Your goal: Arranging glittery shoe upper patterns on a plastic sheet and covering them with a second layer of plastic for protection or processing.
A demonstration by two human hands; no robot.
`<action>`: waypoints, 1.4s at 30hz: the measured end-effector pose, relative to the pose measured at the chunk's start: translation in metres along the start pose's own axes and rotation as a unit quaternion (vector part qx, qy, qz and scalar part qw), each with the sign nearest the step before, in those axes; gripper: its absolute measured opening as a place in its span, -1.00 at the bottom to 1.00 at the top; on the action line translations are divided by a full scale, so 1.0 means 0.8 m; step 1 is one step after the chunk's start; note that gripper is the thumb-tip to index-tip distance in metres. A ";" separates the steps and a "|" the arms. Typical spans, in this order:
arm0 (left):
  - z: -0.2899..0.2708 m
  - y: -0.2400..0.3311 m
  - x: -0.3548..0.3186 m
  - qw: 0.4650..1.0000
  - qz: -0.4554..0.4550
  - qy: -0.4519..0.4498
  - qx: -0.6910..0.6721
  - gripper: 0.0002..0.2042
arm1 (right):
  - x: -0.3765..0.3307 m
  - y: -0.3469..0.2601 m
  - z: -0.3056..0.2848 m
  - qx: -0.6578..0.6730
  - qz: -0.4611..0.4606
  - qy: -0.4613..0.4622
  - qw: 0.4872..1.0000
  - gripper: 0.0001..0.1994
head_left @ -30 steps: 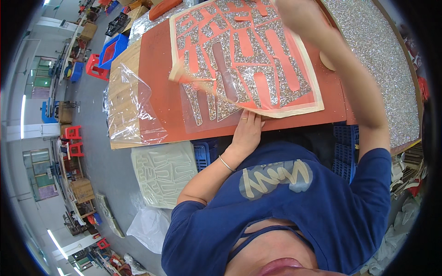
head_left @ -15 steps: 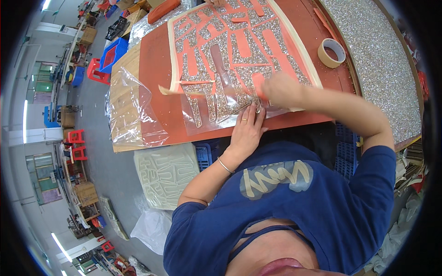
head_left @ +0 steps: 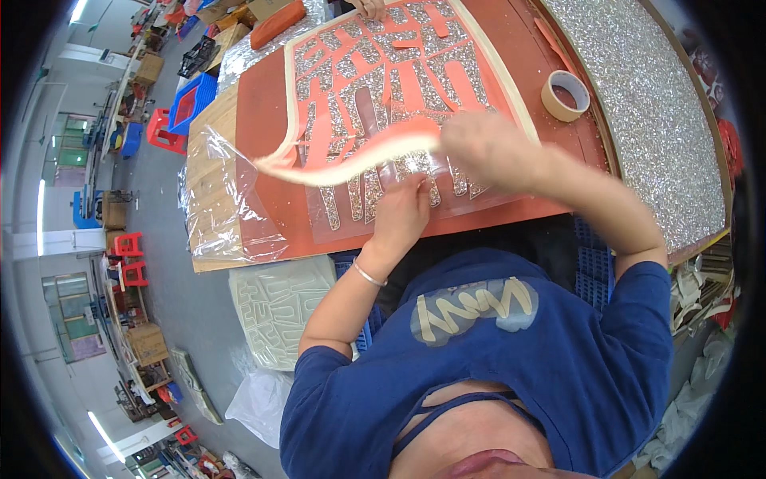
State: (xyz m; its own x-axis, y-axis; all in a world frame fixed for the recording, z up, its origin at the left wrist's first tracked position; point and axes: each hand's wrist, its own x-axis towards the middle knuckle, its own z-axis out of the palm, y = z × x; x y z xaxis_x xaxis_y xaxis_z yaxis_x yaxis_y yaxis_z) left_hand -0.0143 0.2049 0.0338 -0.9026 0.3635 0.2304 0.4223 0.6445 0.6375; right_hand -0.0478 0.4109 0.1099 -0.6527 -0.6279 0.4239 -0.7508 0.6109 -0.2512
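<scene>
A pink masking sheet (head_left: 411, 84) with cream taped edges lies over glittery silver cut pieces (head_left: 331, 207) on clear film. Its near edge is lifted and curls back as a cream-and-pink strip (head_left: 351, 169). My right hand (head_left: 483, 148), blurred by motion, is closed on the right end of that strip. My left hand (head_left: 401, 209) rests low at the near side of the pieces, its fingertips pinched together. Whatever is between those fingertips is too small to make out. At the far edge, another person's hand (head_left: 369, 8) touches the sheet.
A roll of tape (head_left: 566, 96) sits on the red board (head_left: 259, 104) to the right. Crumpled clear plastic (head_left: 227, 199) covers the board's left corner. A glitter sheet (head_left: 638, 104) extends along the right. Below the table's left edge is a pale moulded sheet (head_left: 283, 307).
The sheet's near edge has been lifted further and now arches over the pieces from my right hand. My left hand has gone from lying flat to a pinch, slightly left.
</scene>
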 end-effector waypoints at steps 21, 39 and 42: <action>0.085 0.032 0.025 0.937 0.293 -0.093 0.166 -0.63 | -0.130 0.071 0.061 -0.252 0.007 -0.205 0.946 -0.70; 0.087 0.031 0.016 0.970 0.210 -0.098 0.075 -0.68 | -0.041 0.154 -0.134 -0.334 0.067 0.299 0.891 -0.91; 0.073 0.035 0.017 0.968 0.207 -0.130 0.062 -0.65 | -0.028 0.144 -0.175 -0.376 0.027 0.308 0.874 -0.92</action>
State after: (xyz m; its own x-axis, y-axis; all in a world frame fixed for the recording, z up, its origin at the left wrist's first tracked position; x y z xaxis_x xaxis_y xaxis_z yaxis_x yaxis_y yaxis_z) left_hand -0.0099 0.2671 0.0119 -0.6099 0.7539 0.2441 0.7642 0.4779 0.4332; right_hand -0.1058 0.5629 0.1929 -0.3330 -0.3520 0.8748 -0.2908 0.9208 0.2598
